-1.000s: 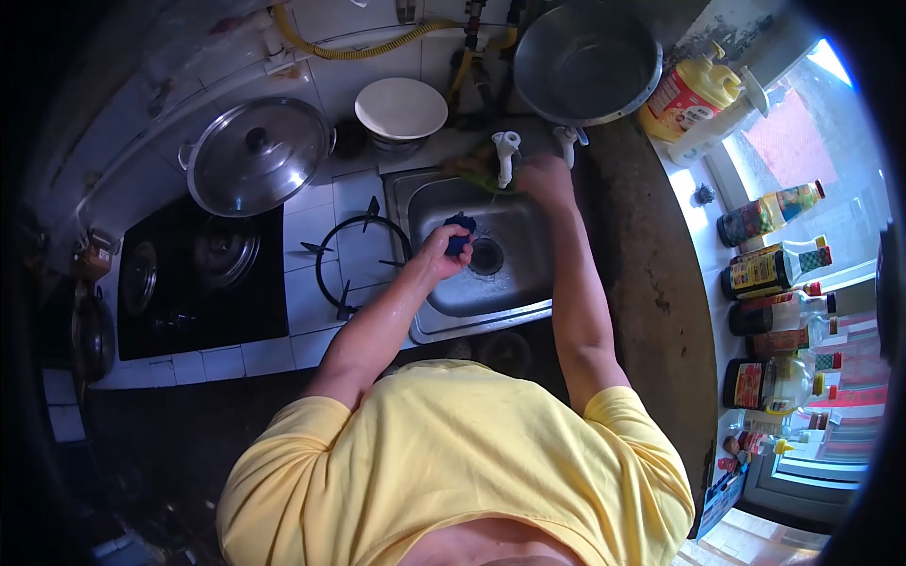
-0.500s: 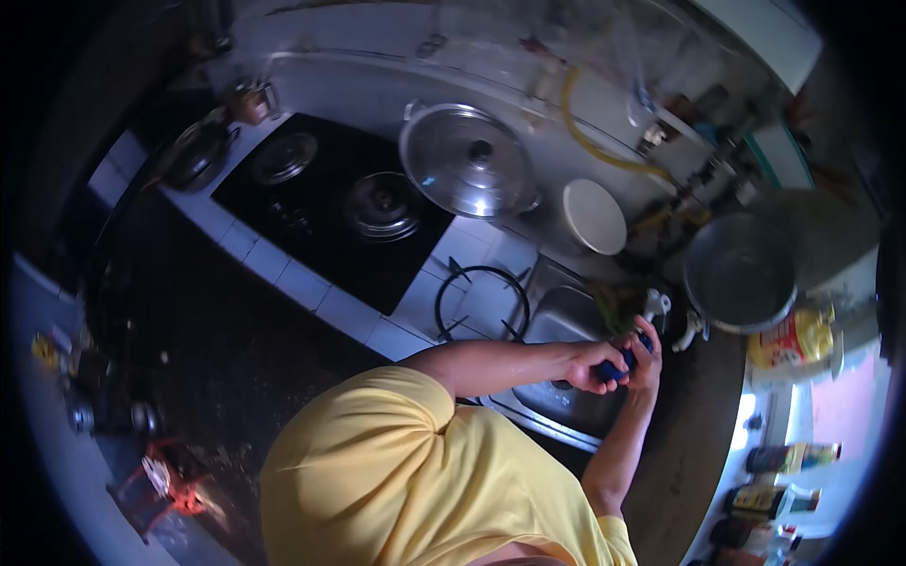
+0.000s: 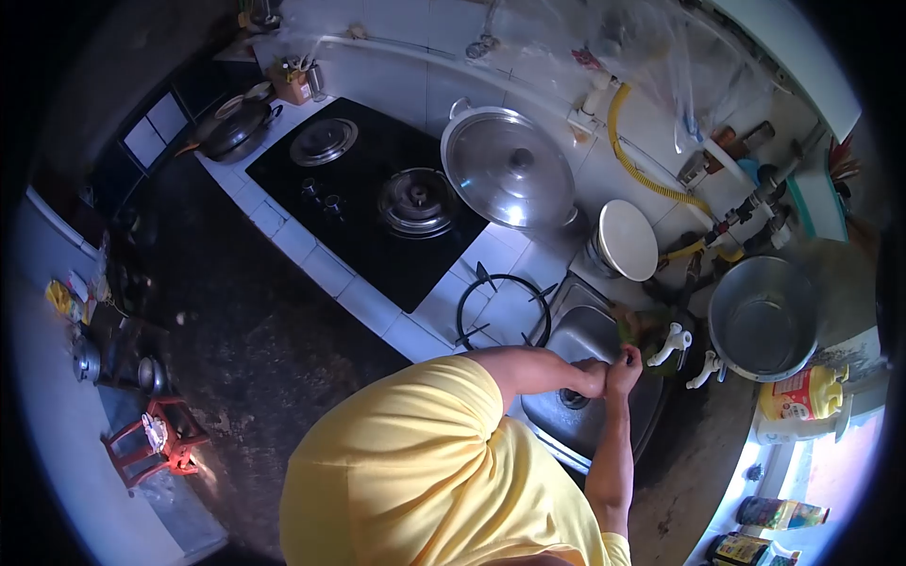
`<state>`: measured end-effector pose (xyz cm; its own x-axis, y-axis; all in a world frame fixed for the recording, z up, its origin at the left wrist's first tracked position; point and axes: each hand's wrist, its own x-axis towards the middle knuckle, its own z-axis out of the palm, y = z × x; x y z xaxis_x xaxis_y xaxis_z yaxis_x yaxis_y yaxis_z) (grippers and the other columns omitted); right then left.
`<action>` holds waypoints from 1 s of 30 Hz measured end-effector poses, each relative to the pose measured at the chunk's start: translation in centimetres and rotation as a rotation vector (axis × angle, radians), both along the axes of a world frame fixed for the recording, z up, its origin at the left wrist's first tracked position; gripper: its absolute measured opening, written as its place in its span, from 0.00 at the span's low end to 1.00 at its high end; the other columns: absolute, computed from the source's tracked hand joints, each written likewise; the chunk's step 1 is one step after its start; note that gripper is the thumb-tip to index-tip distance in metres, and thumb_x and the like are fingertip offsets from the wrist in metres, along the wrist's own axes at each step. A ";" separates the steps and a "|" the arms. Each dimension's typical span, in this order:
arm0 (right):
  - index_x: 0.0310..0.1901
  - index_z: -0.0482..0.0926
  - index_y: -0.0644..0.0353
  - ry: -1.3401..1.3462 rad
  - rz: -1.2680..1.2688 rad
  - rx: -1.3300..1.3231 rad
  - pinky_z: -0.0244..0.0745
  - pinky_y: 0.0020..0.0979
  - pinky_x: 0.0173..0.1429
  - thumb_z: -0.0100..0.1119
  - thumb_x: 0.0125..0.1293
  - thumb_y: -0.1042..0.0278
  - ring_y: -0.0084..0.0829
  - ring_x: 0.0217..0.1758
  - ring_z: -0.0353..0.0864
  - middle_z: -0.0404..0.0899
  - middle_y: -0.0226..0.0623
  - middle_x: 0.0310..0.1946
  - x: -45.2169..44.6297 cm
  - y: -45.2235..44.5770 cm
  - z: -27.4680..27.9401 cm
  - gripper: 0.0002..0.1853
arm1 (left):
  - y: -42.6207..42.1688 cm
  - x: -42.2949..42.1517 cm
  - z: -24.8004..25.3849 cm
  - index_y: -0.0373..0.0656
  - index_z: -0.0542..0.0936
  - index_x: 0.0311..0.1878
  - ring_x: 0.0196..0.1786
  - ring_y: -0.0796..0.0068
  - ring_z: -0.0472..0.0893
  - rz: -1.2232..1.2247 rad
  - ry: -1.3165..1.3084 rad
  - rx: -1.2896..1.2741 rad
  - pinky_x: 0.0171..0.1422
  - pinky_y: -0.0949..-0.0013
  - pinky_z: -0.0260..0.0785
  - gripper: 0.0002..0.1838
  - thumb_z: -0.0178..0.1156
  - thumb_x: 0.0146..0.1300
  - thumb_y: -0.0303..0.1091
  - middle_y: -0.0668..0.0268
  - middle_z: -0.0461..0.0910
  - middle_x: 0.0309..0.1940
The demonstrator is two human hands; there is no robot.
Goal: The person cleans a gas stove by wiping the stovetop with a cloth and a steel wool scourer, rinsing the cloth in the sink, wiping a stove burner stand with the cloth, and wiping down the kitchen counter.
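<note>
Over the sink (image 3: 613, 415), my left hand (image 3: 590, 377) and my right hand (image 3: 624, 370) are closed and pressed together. Fingers hide whatever is between them. Just beyond the hands, at the sink's far rim, lie some green leafy vegetables (image 3: 627, 332), partly in shadow. A white tap (image 3: 672, 343) stands a little to the right of my right hand. Beneath my left hand, the sink drain (image 3: 573, 398) is partly visible.
A black pot stand (image 3: 505, 311) sits on the tiles left of the sink, beside a black stove (image 3: 349, 217). Behind are a large lidded pot (image 3: 510, 170) and a white-lidded container (image 3: 628, 241). A metal pot (image 3: 763, 319) and a yellow jug (image 3: 800, 394) stand right.
The view has shifted, so the kitchen sits differently in frame. The dark blue object seen between my hands before no longer shows. My hands are now lower and closer together.
</note>
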<state>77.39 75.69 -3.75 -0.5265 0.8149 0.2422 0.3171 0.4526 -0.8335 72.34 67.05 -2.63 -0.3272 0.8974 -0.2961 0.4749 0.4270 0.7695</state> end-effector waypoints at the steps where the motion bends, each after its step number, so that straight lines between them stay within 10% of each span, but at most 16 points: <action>1: 0.33 0.76 0.64 -0.007 -0.065 -0.020 0.68 0.28 0.41 0.47 0.59 0.76 0.27 0.32 0.74 0.77 0.39 0.27 0.1 -0.2 -1.1 0.06 | -1.0 -0.2 -0.1 0.45 0.79 0.38 0.33 0.59 0.79 -0.044 0.081 -0.025 0.35 0.60 0.72 0.13 0.58 0.49 0.39 0.58 0.79 0.29; 4: 0.35 0.77 0.62 -0.165 -0.211 -0.271 0.70 0.31 0.41 0.49 0.60 0.72 0.29 0.34 0.76 0.77 0.38 0.30 0.7 0.7 -5.9 0.07 | -2.6 -0.1 0.6 0.43 0.79 0.40 0.45 0.57 0.79 -0.070 0.105 -0.119 0.50 0.57 0.70 0.18 0.56 0.51 0.45 0.56 0.80 0.40; 6: 0.38 0.76 0.61 -0.029 -0.251 -0.626 0.71 0.33 0.41 0.51 0.60 0.68 0.31 0.34 0.76 0.77 0.38 0.33 1.9 0.6 -8.5 0.08 | -2.5 0.7 -3.7 0.41 0.76 0.37 0.36 0.60 0.80 -0.140 0.298 0.072 0.34 0.61 0.72 0.15 0.62 0.46 0.37 0.58 0.79 0.33; 8: 0.42 0.75 0.60 0.119 -0.283 -0.975 0.73 0.35 0.40 0.53 0.61 0.64 0.32 0.35 0.76 0.77 0.38 0.36 2.1 0.6 -8.4 0.11 | -2.1 0.4 -4.1 0.38 0.69 0.53 0.49 0.56 0.78 -0.142 0.208 -0.034 0.50 0.57 0.70 0.32 0.64 0.45 0.42 0.51 0.78 0.41; 11: 0.49 0.68 0.58 0.225 -0.335 -1.173 0.75 0.33 0.32 0.57 0.59 0.48 0.31 0.33 0.77 0.74 0.36 0.38 3.5 -2.2 -3.3 0.24 | -3.1 -0.6 -0.9 0.43 0.53 0.60 0.23 0.63 0.79 0.057 -0.199 -0.206 0.23 0.64 0.73 0.43 0.64 0.44 0.45 0.53 0.77 0.27; 18: 0.41 0.70 0.50 0.370 -0.276 -1.065 0.64 0.19 0.18 0.55 0.61 0.53 0.23 0.26 0.74 0.73 0.27 0.29 6.9 -2.3 -2.8 0.13 | -3.1 -2.5 -3.2 0.42 0.74 0.45 0.22 0.70 0.77 0.228 -0.850 -0.054 0.24 0.63 0.74 0.23 0.53 0.59 0.53 0.61 0.75 0.26; 22: 0.49 0.70 0.52 0.231 -0.010 -0.968 0.74 0.27 0.35 0.56 0.58 0.67 0.28 0.38 0.77 0.74 0.30 0.40 8.1 -3.2 -3.1 0.16 | -4.1 -2.1 -2.4 0.47 0.79 0.44 0.37 0.72 0.79 0.493 -0.508 0.280 0.44 0.67 0.71 0.20 0.52 0.61 0.52 0.63 0.80 0.36; 24: 0.58 0.64 0.55 -0.270 0.139 0.272 0.66 0.31 0.56 0.58 0.55 0.71 0.31 0.52 0.71 0.70 0.33 0.50 7.8 -5.7 -3.2 0.27 | -4.4 -2.5 -1.7 0.48 0.80 0.43 0.42 0.73 0.78 0.496 -0.579 0.251 0.48 0.70 0.68 0.19 0.51 0.60 0.52 0.64 0.80 0.40; 25: 0.63 0.58 0.59 0.074 0.317 -0.451 0.53 0.30 0.66 0.59 0.52 0.73 0.30 0.60 0.63 0.64 0.36 0.58 6.4 -7.9 -0.6 0.35 | -4.7 -2.5 -1.4 0.47 0.80 0.42 0.42 0.72 0.78 0.406 -0.545 0.320 0.48 0.70 0.67 0.19 0.51 0.61 0.52 0.63 0.80 0.39; 26: 0.65 0.55 0.60 0.146 0.413 -0.632 0.56 0.28 0.64 0.56 0.53 0.75 0.30 0.59 0.65 0.65 0.36 0.57 5.3 -9.2 1.3 0.36 | -4.9 -2.1 -1.0 0.47 0.80 0.42 0.41 0.71 0.78 0.297 -0.522 0.383 0.48 0.70 0.67 0.19 0.50 0.61 0.52 0.63 0.80 0.38; 30: 0.53 0.70 0.63 0.150 0.189 -0.634 0.69 0.25 0.49 0.56 0.57 0.69 0.24 0.45 0.74 0.75 0.35 0.42 5.9 -6.9 -0.4 0.21 | -5.6 -3.9 1.8 0.43 0.80 0.37 0.39 0.70 0.78 0.217 -0.633 0.513 0.44 0.65 0.68 0.20 0.48 0.61 0.51 0.61 0.80 0.33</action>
<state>83.26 68.83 -4.10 -0.6717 0.7208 -0.1709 0.1408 -0.1023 -0.9847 68.41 61.42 -0.85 -0.4175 0.9071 -0.0544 -0.1641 -0.0164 0.9863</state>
